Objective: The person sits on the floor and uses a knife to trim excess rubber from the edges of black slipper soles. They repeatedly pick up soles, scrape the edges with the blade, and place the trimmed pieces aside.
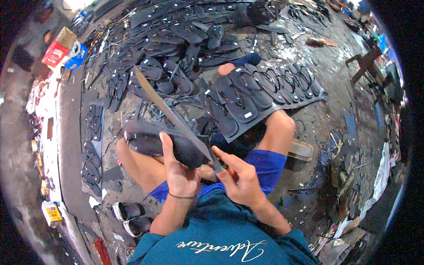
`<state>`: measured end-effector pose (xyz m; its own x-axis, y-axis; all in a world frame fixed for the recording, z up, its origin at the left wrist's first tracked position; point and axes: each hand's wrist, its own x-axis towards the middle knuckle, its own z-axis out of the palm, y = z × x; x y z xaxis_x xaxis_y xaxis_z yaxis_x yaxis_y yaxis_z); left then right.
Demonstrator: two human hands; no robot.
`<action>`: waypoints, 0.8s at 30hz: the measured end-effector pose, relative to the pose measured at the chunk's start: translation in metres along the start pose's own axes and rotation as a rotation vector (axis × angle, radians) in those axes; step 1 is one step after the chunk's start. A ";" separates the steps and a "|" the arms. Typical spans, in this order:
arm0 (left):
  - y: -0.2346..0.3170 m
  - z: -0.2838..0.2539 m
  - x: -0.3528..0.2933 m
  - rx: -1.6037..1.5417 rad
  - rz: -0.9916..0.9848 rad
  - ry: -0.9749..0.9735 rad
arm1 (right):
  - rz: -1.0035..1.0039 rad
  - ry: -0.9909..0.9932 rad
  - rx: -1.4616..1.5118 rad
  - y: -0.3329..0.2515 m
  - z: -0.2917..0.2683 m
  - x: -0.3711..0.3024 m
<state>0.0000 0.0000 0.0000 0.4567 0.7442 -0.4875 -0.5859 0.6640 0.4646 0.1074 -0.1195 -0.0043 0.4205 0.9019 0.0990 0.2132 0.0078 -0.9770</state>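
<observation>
My left hand [179,174] grips a black sandal [150,139] with the thumb laid along it and the fingers hidden beneath. Closed round an orange-and-black handle, my right hand [243,181] holds what looks like a knife [217,167], its grey blade against the sandal's near right end. The forefinger stretches toward the blade. A long, narrow grey-brown strip [168,110] runs from that end up and to the left; I cannot tell whether it joins the sandal. Both hands are above my lap, over the blue shorts [269,170].
Ahead on the right, a dark sheet [265,111] bears several black sandals in a row. More black sandals [154,42] pile up at the far side. Others lie in a column [91,163] at left. Red and blue boxes [62,51] stand far left; scraps litter the floor.
</observation>
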 end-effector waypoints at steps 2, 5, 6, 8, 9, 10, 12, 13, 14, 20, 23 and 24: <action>-0.004 0.018 0.004 0.051 0.041 0.053 | -0.147 0.222 -0.215 0.009 0.008 -0.012; 0.013 -0.005 -0.007 0.068 0.032 0.119 | -0.021 0.154 -0.331 0.018 -0.006 -0.081; 0.003 -0.002 -0.010 0.000 -0.057 0.147 | -0.016 0.163 -0.417 0.019 -0.016 -0.091; -0.003 -0.008 -0.015 -0.030 -0.080 0.216 | 0.029 0.143 -0.464 0.012 -0.009 -0.102; -0.006 -0.010 -0.016 0.010 -0.046 0.213 | 0.046 0.146 -0.463 0.008 -0.009 -0.098; -0.010 -0.018 -0.018 0.073 -0.033 0.234 | 0.062 0.147 -0.461 0.004 -0.009 -0.095; -0.019 -0.045 -0.020 0.203 0.005 0.265 | 0.191 0.066 -0.425 -0.010 -0.009 -0.092; -0.021 -0.061 -0.021 0.233 -0.006 0.244 | 0.247 0.027 -0.404 -0.014 -0.009 -0.088; -0.022 -0.079 -0.022 0.263 -0.016 0.221 | 0.270 -0.008 -0.360 -0.016 -0.006 -0.083; -0.021 -0.081 -0.037 0.487 0.041 0.141 | 0.264 -0.051 -0.127 0.015 0.025 -0.043; 0.003 -0.047 0.018 0.561 0.196 0.151 | 0.390 0.182 0.087 0.025 0.016 -0.035; 0.019 -0.025 0.048 0.395 0.228 -0.013 | 0.428 0.241 0.149 0.027 0.006 -0.035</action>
<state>-0.0058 0.0465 -0.0337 0.3555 0.8736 -0.3323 -0.3730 0.4586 0.8066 0.0930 -0.1481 -0.0358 0.6381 0.7124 -0.2921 -0.1431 -0.2631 -0.9541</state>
